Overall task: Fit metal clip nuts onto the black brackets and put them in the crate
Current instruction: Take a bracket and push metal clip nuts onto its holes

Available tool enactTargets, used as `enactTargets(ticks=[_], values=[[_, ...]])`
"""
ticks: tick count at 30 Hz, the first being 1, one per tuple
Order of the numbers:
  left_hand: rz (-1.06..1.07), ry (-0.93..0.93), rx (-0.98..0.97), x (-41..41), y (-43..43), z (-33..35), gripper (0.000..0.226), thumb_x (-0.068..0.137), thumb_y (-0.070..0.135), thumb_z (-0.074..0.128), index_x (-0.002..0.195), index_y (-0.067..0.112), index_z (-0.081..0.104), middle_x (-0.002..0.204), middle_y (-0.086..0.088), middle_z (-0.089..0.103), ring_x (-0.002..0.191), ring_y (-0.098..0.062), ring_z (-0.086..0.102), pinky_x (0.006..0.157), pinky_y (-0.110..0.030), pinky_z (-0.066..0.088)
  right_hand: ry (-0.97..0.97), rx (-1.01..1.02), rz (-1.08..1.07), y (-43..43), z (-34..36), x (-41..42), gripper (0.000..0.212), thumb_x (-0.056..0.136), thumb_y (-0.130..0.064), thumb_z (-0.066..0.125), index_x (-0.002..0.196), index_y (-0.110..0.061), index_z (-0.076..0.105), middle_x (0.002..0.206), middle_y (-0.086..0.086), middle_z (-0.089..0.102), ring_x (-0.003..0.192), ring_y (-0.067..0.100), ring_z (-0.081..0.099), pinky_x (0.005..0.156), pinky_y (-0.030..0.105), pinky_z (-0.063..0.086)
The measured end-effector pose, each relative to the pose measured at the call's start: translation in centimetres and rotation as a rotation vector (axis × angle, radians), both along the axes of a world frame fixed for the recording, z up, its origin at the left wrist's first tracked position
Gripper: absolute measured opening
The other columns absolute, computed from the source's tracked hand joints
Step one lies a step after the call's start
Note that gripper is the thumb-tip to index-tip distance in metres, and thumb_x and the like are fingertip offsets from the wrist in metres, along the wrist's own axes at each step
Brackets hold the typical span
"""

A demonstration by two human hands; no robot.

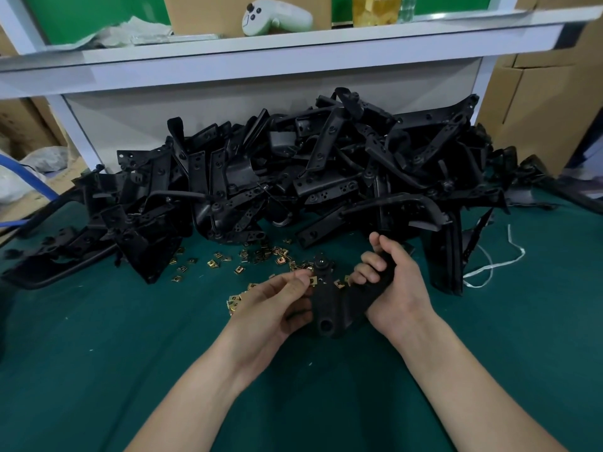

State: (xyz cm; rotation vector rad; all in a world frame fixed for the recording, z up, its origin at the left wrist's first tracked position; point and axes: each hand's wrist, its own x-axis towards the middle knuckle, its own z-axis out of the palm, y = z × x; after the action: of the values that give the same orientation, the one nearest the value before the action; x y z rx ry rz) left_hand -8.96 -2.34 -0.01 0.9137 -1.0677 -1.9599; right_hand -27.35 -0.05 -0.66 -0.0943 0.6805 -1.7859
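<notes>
From the head view, we see the left hand (277, 305) with thumb and forefinger closed in a pinch on a small brass-coloured metal clip nut (314, 281). It holds the nut against the left edge of a black plastic bracket (332, 303), just below the bracket's round top end. The other left fingers curl loosely beneath the bracket. The right hand (399, 288) grips the bracket's right arm, its fingers wrapped round it and its thumb raised above. The bracket sits between both hands over the middle of the green-covered desk (98, 353); we cannot tell whether it touches the surface.

Just behind the hands, loose clip nuts (261, 256) lie scattered on the desk, and a few more show beside the left knuckles. Behind them, a large heap of black brackets (293, 177) runs along the far edge of the desk, nearly from side to side. A white cord (492, 265) lies towards the right edge. Above the heap, a white shelf (277, 50) carries a white handheld controller (275, 16). Brown cardboard boxes (535, 102) stand past the far right corner, and a blue hose (29, 177) curves past the left edge.

The right palm hides part of the bracket, so its full shape is hard to make out. Whether the nut is fully seated we cannot tell.
</notes>
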Motion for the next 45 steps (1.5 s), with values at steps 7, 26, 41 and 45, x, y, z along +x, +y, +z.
enactTargets(ticks=[7,26,41,45], values=[[0.0,-0.002,-0.023,-0.1,0.1,0.1,0.034,0.082,0.025,0.072,0.112,0.009,0.072,0.108,-0.014,0.07,0.093,-0.024,0.063,0.078,-0.027,0.059,0.016,0.012,-0.006,0.0,0.0,0.1,0.015,0.097,-0.028,0.058,0.089,-0.019,0.068,0.056,-0.008,0.032,0.045,0.008,0.03,0.046,0.022,0.034],[0.103,-0.137,-0.173,-1.1,1.3,-0.1,0.018,0.103,0.017,0.054,0.106,0.011,0.072,0.094,-0.009,0.076,0.08,-0.019,0.072,0.07,-0.026,0.059,0.024,-0.012,-0.049,0.1,0.2,0.1,0.013,0.097,-0.026,0.057,0.09,-0.019,0.066,0.056,-0.008,0.032,0.044,0.008,0.03,0.045,0.022,0.034],[0.165,-1.276,-1.063,1.5,-0.5,-1.7,0.053,0.097,0.057,0.041,0.143,0.03,0.047,0.145,0.009,0.046,0.138,-0.017,0.035,0.113,-0.038,0.032,-0.053,-0.043,-0.033,0.1,-0.1,-0.2,0.018,0.096,-0.027,0.058,0.084,-0.019,0.069,0.056,-0.008,0.032,0.045,0.009,0.031,0.044,0.022,0.036],[0.051,-1.422,-1.029,1.7,-1.0,-2.0,0.056,0.097,0.062,0.039,0.142,0.031,0.05,0.142,0.006,0.05,0.133,-0.021,0.042,0.111,-0.037,0.033,-0.059,-0.043,-0.023,0.3,-0.1,-0.3,0.016,0.096,-0.027,0.057,0.086,-0.019,0.068,0.058,-0.008,0.033,0.046,0.009,0.031,0.046,0.023,0.036]])
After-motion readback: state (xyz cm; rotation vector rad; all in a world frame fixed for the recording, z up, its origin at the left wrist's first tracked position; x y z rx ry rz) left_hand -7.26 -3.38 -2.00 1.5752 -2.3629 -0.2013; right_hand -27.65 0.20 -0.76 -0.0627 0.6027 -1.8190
